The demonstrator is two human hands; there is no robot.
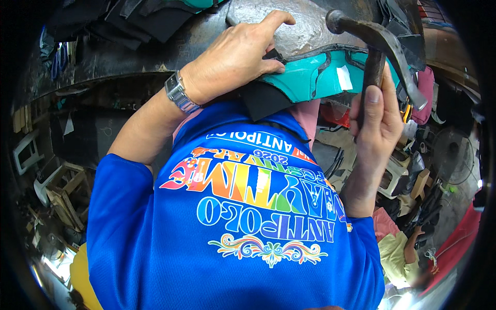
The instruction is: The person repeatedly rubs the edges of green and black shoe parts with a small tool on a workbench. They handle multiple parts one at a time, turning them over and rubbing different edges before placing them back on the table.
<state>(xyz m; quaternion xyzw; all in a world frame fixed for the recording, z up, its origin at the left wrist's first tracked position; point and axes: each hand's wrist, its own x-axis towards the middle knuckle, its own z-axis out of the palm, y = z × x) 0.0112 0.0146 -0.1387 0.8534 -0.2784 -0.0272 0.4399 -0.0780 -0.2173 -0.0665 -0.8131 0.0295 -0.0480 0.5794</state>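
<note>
My right hand (380, 113) is wrapped round the dark wooden handle of a hammer (395, 44), held raised at the right. Its curved metal head spans from a round face to a thin flat end. Below the hammer, a teal shoe upper piece (305, 77) with black edging and a small white patch lies at the near edge of a grey metal slab (305, 31). My left hand (240, 54), a metal watch on its wrist, grips the piece's left end with the thumb on its edge. The index finger stretches over the slab; the other fingers are partly hidden.
Black sheet pieces (144, 20) are piled at the back left of the dark worktable (67, 72), and more lie at the back right. A black flap (263, 101) hangs by my chest. On the floor are a wooden crate (67, 194), white stools and a fan (460, 155). Another person sits at lower right.
</note>
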